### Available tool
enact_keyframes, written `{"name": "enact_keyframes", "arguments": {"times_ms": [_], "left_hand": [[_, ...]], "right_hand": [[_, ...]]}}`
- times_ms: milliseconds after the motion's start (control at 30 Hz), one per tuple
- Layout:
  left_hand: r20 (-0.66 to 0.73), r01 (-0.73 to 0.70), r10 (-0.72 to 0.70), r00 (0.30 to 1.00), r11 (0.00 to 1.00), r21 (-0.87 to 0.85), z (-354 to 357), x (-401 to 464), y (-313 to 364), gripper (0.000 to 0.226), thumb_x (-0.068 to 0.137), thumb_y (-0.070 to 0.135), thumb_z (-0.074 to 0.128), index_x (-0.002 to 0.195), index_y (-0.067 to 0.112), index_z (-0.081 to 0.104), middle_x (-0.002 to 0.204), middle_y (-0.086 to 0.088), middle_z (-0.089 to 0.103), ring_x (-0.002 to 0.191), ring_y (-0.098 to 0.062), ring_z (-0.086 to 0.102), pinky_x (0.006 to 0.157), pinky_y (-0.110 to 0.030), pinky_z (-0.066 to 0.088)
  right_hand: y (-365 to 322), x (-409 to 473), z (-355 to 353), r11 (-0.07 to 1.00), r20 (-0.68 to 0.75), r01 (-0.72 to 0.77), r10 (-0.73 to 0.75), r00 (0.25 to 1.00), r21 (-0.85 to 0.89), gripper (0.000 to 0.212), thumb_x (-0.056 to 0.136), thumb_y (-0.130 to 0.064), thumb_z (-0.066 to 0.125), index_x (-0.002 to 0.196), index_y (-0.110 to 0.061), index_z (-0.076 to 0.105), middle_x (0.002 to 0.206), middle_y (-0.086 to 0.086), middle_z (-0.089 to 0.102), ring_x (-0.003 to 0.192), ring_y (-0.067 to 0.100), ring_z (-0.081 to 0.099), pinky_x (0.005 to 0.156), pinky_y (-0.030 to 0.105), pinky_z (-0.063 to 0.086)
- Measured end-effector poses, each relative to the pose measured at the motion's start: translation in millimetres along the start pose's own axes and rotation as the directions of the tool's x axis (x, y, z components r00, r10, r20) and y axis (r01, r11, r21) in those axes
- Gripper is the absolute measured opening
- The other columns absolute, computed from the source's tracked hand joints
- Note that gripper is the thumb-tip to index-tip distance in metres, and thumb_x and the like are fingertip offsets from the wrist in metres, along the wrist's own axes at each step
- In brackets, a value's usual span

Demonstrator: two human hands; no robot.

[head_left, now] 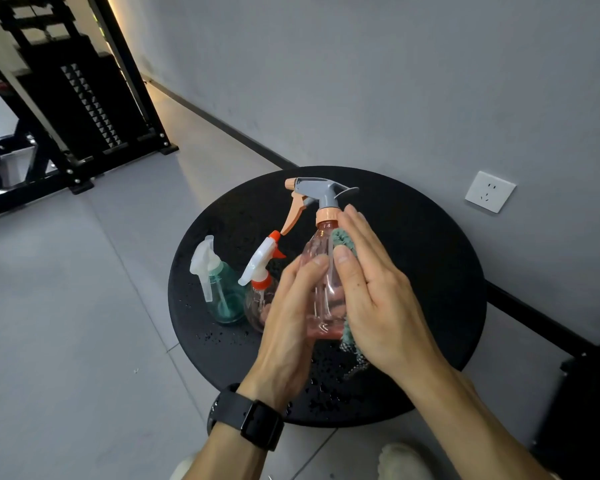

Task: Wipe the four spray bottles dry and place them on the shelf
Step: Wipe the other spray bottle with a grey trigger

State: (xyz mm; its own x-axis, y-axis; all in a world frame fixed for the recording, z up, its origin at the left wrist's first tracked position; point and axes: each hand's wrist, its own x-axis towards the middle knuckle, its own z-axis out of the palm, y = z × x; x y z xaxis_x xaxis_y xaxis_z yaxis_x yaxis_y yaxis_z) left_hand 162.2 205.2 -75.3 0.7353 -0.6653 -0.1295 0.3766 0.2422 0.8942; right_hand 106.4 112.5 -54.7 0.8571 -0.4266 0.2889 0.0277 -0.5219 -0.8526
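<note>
Green cloth mostly hidden between right hand and pink bottle.

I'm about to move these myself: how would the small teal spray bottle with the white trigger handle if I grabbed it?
The small teal clear-plastic spray bottle looks empty, so probably light. Droplets dot the round black table around it, so it may be slippery. Its tall white trigger head could make it tip if nudged.

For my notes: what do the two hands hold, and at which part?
The left hand holds the pink bottle by its body. The right hand presses a green cloth against the bottle's side.
</note>
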Motion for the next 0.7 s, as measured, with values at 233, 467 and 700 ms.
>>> {"name": "enact_keyframes", "arguments": {"times_ms": [233,467,700], "left_hand": [[-0.062,-0.067,0.06,0.996,0.991,-0.112,-5.7,5.5,7.3,0.034,0.101,0.032,0.046,0.109,0.02,0.077,0.103,-0.007,0.075,0.087,-0.018,0.072,0.068,-0.029,0.059],[-0.017,0.017,-0.017,1.0,1.0,-0.01,-5.9,4.1,7.3,0.043,0.1,0.042,0.04,0.094,0.022,0.078,0.085,-0.004,0.073,0.073,-0.016,0.069,0.06,-0.027,0.052],[0.049,0.068,-0.069,0.996,0.998,0.015,-4.5,2.0,9.5,0.049,0.101,0.037,0.035,0.085,0.023,0.079,0.077,-0.003,0.073,0.063,-0.016,0.068,0.054,-0.027,0.054]], "right_hand": [[-1.1,-4.1,10.3,0.997,0.02,0.055,-0.055,0.998,-0.047,0.051,0.101,-0.043,0.023,0.149,-0.031,0.013,0.153,-0.026,0.01,0.141,-0.014,0.002,0.117,0.016,0.012],[1.2,0.3,1.8,0.999,-0.001,0.041,-0.041,0.999,-0.009,0.052,0.1,-0.04,0.026,0.151,-0.029,0.023,0.154,-0.024,0.018,0.14,-0.015,0.008,0.117,0.018,0.016],[3.2,2.6,-7.7,0.995,-0.008,-0.001,0.002,1.0,0.099,0.047,0.103,-0.033,0.034,0.15,-0.027,0.029,0.151,-0.027,0.023,0.139,-0.015,0.014,0.119,0.026,0.021]]}}
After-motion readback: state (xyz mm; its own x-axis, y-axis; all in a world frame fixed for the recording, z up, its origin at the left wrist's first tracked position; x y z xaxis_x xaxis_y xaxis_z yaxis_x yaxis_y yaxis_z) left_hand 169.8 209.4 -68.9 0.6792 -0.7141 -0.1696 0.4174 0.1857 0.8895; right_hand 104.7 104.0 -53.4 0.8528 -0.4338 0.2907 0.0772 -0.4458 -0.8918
